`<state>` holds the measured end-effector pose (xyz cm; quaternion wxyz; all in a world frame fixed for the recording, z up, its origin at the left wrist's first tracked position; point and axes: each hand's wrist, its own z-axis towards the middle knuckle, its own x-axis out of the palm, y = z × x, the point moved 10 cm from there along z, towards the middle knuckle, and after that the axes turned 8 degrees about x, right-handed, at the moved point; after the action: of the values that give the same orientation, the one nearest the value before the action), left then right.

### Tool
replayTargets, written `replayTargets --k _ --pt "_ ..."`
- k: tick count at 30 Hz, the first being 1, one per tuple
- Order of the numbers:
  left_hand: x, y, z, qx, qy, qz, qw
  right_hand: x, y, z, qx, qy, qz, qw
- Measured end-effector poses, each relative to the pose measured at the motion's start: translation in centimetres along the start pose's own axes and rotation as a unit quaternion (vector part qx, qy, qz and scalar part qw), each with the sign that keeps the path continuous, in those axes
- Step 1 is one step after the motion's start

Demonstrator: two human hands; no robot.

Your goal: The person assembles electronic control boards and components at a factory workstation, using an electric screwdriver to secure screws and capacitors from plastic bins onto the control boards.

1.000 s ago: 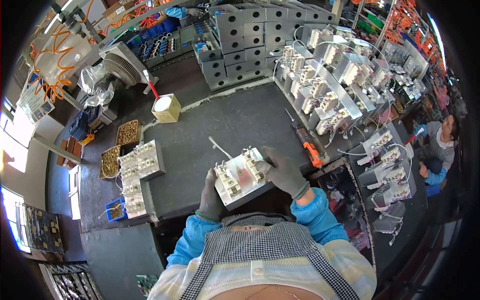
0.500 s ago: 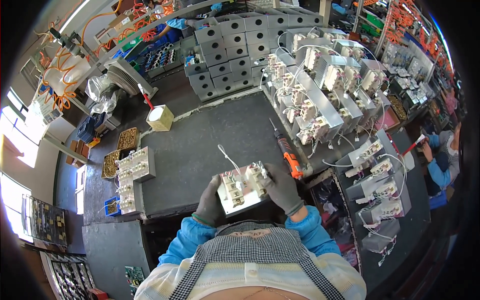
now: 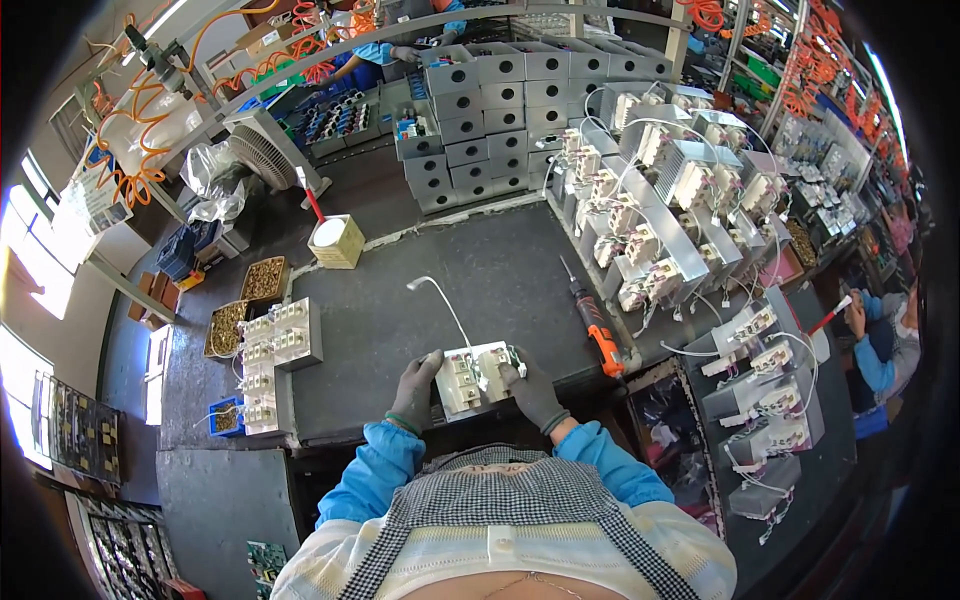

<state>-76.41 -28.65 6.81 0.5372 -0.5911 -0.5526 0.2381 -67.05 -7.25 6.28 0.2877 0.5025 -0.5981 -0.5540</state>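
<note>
In front of me, at the bench's near edge, is a metal-based electrical unit [image 3: 463,387] with cream terminal blocks on its top. My left hand [image 3: 412,390], in a dark grey glove, grips its left side. The gloved right hand [image 3: 537,393] holds the right side, its thumb over the right-hand terminal block. From the unit a white wire [image 3: 447,302] rises and bends left, ending over the black mat. An orange and black electric screwdriver [image 3: 597,333] lies to the right, apart from both hands.
Similar units [image 3: 262,400] stand at the left beside trays of small brass-coloured parts [image 3: 264,278]. A cream pot [image 3: 340,246] has a red-handled tool in it. Grey metal boxes [image 3: 505,125] are stacked behind; more wired units [image 3: 650,225] crowd the right. A co-worker [image 3: 880,350] sits at far right.
The unit has moved left and lower toward the bench, both hands still on it. Its white wire now stretches farther up and left. The whole view has shifted slightly.
</note>
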Motion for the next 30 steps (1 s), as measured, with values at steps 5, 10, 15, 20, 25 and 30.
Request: replayTargets --k 5,10,15,20,25,30 --pt "-0.2 1.6 2.5 -0.076 0.076 -0.139 0.984 0.0 -3.4 1.8 -0.084 -0.07 0.043 0.993" --pt "-1.8 3.2 1.6 -0.132 0.078 -0.18 0.972 -0.2 -3.8 1.7 -0.134 -0.12 -0.032 0.983" --pt "-3.6 5.8 2.6 -0.132 0.094 -0.254 0.954 0.4 -2.6 1.2 -0.193 -0.155 -0.133 0.96" --pt "-3.2 5.5 2.1 -0.143 0.095 -0.257 0.951 0.5 -2.9 1.3 -0.182 -0.141 -0.137 0.963" --pt "-3.7 5.6 2.1 -0.142 0.076 -0.234 0.959 0.5 -2.8 1.3 -0.184 -0.126 -0.132 0.966" --pt "-4.2 6.2 2.5 -0.141 0.066 -0.24 0.958 0.7 -3.0 1.4 -0.189 -0.105 -0.138 0.966"
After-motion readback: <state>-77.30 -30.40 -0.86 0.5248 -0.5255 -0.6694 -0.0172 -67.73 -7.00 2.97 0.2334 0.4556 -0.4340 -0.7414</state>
